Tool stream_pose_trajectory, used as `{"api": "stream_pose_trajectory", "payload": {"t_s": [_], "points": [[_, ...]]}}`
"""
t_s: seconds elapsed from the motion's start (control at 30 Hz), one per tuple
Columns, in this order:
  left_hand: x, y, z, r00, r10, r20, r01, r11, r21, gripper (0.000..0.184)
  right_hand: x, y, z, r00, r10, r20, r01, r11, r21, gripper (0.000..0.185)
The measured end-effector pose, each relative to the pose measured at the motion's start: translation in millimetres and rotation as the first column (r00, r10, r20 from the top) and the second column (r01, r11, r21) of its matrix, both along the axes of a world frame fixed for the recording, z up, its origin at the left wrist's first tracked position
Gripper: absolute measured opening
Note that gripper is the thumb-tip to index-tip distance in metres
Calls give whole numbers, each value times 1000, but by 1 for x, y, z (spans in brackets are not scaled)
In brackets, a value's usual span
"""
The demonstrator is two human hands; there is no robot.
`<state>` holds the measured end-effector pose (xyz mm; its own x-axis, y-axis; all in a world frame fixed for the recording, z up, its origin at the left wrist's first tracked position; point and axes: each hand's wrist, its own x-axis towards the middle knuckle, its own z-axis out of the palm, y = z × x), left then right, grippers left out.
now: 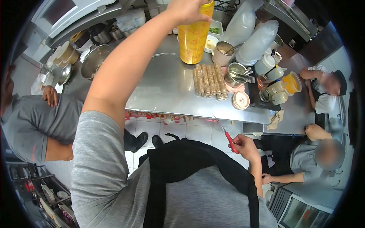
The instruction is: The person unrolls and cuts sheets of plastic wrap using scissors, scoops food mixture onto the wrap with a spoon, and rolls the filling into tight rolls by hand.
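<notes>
My left hand (190, 12) is raised at the top, its fingers wrapped round the upper part of a tall yellow bag (193, 41) above the steel table. In my right hand (245, 147), held near my body in front of the table edge, is a small knife (230, 142) with a red handle, its thin blade pointing up and left. Several wrapped rolls (208, 80) lie side by side on the table below the bag.
Right of the rolls are a metal pot (236, 73), a round pink-white container (241, 100), a tray of squeeze bottles (274, 91) and long plastic bags (257, 43). A metal bowl (95, 60) is at left. One person (45, 125) stands left, two others right.
</notes>
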<state>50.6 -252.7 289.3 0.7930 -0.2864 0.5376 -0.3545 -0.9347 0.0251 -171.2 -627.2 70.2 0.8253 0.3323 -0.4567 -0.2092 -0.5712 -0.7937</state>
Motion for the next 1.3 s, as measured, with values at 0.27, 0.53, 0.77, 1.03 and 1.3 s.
{"api": "stream_pose_trajectory", "payload": {"t_s": [0.27, 0.53, 0.77, 1.03, 1.3], "points": [[30, -7, 12, 999, 17, -46, -15, 999, 45, 50, 2, -5, 2, 998, -48, 32, 48, 999, -2, 16], [63, 11, 8, 994, 13, -111, -12, 1000, 8, 53, -2, -6, 4, 996, -86, -34, 88, 994, 69, 15], [63, 4, -5, 987, 115, -114, -117, 993, -4, 47, -1, -5, -5, 977, -25, 212, 51, 992, -119, 15], [68, -11, -16, 1000, -14, -18, 15, 997, 76, 48, 36, 24, -17, 668, 295, 684, 8, 915, -402, 24], [61, 12, -28, 952, -296, -72, 262, 917, -302, 57, 72, 47, -55, 472, 338, 814, -8, 925, -380, 19]]}}
